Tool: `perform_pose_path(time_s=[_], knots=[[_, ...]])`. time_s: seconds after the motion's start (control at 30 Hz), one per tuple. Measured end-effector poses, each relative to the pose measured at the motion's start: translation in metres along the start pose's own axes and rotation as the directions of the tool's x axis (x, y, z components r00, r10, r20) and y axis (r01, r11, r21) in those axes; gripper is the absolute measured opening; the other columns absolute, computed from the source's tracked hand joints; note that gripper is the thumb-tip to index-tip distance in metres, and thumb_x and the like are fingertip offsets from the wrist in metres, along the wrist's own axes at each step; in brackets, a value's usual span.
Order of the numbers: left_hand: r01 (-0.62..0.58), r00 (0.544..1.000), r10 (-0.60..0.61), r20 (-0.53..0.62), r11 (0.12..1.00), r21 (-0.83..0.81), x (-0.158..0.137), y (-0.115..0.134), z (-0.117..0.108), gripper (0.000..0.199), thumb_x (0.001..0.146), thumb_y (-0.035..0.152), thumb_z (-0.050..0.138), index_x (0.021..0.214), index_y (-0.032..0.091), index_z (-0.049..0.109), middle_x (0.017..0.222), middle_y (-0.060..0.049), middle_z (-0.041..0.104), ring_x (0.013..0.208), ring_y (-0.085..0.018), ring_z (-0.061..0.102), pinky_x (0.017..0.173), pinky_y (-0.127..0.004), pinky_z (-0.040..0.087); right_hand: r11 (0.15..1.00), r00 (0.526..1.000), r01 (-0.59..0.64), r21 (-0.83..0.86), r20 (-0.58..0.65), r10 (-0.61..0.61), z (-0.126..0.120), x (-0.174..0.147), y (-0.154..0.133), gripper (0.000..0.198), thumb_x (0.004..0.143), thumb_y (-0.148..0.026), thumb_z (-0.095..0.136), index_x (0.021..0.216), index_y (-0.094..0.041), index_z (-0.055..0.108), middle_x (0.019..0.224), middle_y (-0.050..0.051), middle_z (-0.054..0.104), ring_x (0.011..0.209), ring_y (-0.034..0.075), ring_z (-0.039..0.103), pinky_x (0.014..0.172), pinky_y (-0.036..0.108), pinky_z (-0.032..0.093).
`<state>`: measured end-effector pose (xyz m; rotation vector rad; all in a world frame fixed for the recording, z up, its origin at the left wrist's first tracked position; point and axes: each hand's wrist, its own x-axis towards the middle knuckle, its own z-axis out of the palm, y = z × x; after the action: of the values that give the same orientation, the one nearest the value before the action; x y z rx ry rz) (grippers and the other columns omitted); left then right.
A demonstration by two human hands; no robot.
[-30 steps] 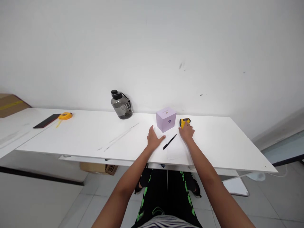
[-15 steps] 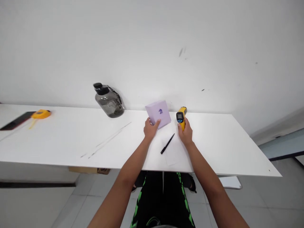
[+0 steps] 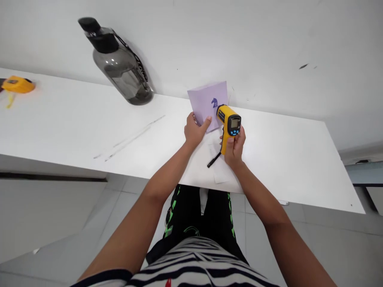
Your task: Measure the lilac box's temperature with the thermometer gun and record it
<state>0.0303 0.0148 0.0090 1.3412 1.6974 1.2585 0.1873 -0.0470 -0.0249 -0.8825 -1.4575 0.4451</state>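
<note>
My left hand is closed on a pale purple box with a dark horse-head mark, thumb on its front face. In my right hand is a yellow and black infrared thermometer, gripped by its handle, its small screen turned up towards me. The thermometer's front end points left and overlaps the box's right side in view; whether they touch I cannot tell. Below the handle lies a black pen, its upper part hidden. A sheet of white paper rests under the pen.
A large grey see-through bottle with a black cap and strap stands at the back left of the white table, near the wall. At the far left edge lies a yellow tape measure. The table's front edge runs just before my body.
My right hand has turned the thermometer leftwards, its front end now before the box. My left hand keeps hold of the box. The camera view has shifted and tilted closer.
</note>
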Motion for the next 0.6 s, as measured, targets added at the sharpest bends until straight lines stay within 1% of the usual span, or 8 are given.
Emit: perform_pose_path(time_s=[0.1, 0.2, 0.3, 0.37, 0.43, 0.5, 0.6], knots=[[-0.039, 0.999, 0.039, 0.009, 0.999, -0.022, 0.001, -0.006, 0.002, 0.073, 0.078, 0.072, 0.072, 0.133, 0.028, 0.054, 0.133, -0.011, 0.065, 0.122, -0.03, 0.065, 0.108, -0.048, 0.05, 0.999, 1.0, -0.022, -0.026, 0.007, 0.022, -0.002, 0.003, 0.003, 0.063, 0.105, -0.06, 0.034, 0.163, -0.042, 0.015, 0.123, 0.009, 0.061, 0.081, 0.017, 0.071, 0.07, 0.037, 0.066], [-0.134, 0.991, 0.136, 0.011, 0.988, -0.078, 0.006, -0.018, 0.007, 0.079, 0.076, 0.075, 0.073, 0.137, 0.029, 0.052, 0.138, -0.011, 0.06, 0.135, -0.033, 0.056, 0.114, -0.049, 0.045, 0.996, 0.998, -0.065, -0.056, 0.022, 0.066, -0.003, 0.005, 0.008, 0.066, 0.104, -0.065, 0.026, 0.163, -0.042, 0.008, 0.13, 0.012, 0.058, 0.085, 0.02, 0.072, 0.068, 0.04, 0.067], [-0.242, 0.97, 0.243, -0.003, 0.962, -0.128, 0.013, -0.03, 0.013, 0.087, 0.072, 0.079, 0.073, 0.139, 0.03, 0.049, 0.143, -0.011, 0.056, 0.147, -0.035, 0.044, 0.12, -0.05, 0.039, 0.997, 0.998, -0.023, -0.073, 0.06, 0.028, -0.003, 0.006, 0.012, 0.07, 0.102, -0.072, 0.022, 0.164, -0.044, 0.005, 0.137, 0.012, 0.054, 0.095, 0.023, 0.073, 0.07, 0.043, 0.067], [-0.26, 0.964, 0.264, 0.008, 0.952, -0.16, 0.016, -0.036, 0.017, 0.088, 0.071, 0.081, 0.072, 0.14, 0.031, 0.047, 0.144, -0.01, 0.054, 0.148, -0.035, 0.042, 0.12, -0.05, 0.038, 0.993, 0.995, -0.05, -0.108, 0.076, 0.058, -0.003, 0.006, 0.011, 0.075, 0.099, -0.077, 0.022, 0.164, -0.044, 0.009, 0.14, 0.012, 0.052, 0.101, 0.025, 0.073, 0.071, 0.041, 0.067], [-0.254, 0.965, 0.262, 0.019, 0.948, -0.191, 0.019, -0.039, 0.02, 0.09, 0.07, 0.081, 0.073, 0.14, 0.032, 0.046, 0.146, -0.01, 0.053, 0.145, -0.034, 0.046, 0.118, -0.049, 0.041, 0.984, 0.989, -0.126, -0.128, 0.06, 0.135, -0.004, 0.008, 0.008, 0.076, 0.098, -0.079, 0.025, 0.163, -0.042, 0.018, 0.139, 0.012, 0.053, 0.104, 0.026, 0.073, 0.072, 0.04, 0.066], [-0.261, 0.962, 0.272, 0.02, 0.94, -0.218, 0.019, -0.039, 0.02, 0.092, 0.068, 0.082, 0.074, 0.141, 0.033, 0.045, 0.147, -0.009, 0.051, 0.143, -0.033, 0.049, 0.117, -0.047, 0.044, 0.972, 0.977, -0.203, -0.115, 0.037, 0.209, -0.005, 0.011, 0.004, 0.074, 0.097, -0.079, 0.029, 0.16, -0.041, 0.027, 0.137, 0.012, 0.055, 0.105, 0.027, 0.074, 0.073, 0.041, 0.065], [-0.295, 0.951, 0.309, 0.025, 0.926, -0.236, 0.019, -0.035, 0.018, 0.094, 0.067, 0.082, 0.074, 0.141, 0.034, 0.043, 0.147, -0.008, 0.052, 0.141, -0.031, 0.051, 0.118, -0.045, 0.043, 0.96, 0.964, -0.257, -0.108, 0.046, 0.263, -0.01, 0.016, -0.002, 0.072, 0.096, -0.076, 0.04, 0.156, -0.037, 0.034, 0.138, 0.012, 0.056, 0.109, 0.028, 0.072, 0.078, 0.045, 0.066]])
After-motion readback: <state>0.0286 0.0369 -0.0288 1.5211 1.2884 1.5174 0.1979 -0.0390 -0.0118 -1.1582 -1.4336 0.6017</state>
